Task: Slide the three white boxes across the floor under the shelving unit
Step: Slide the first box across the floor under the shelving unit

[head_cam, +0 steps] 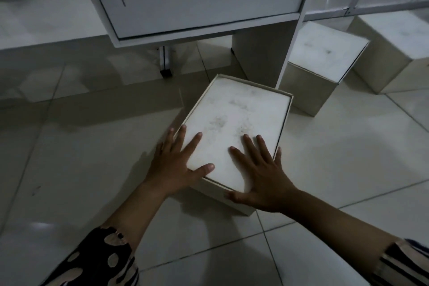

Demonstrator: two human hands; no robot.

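While the white metal shelving unit [204, 0] stands over the glossy tiled floor [69, 151], its upright panel [287, 49] stands just beyond the near box's far right corner and may block a straight push. Two white cardboard boxes [325, 58] sit right of that panel. The nearest white rectangular box [234, 127] lies in front, rigid, probably light and free-sliding. Left hand [176, 165] and right hand [260, 169] rest flat on its near end, fingers spread, gripping nothing.
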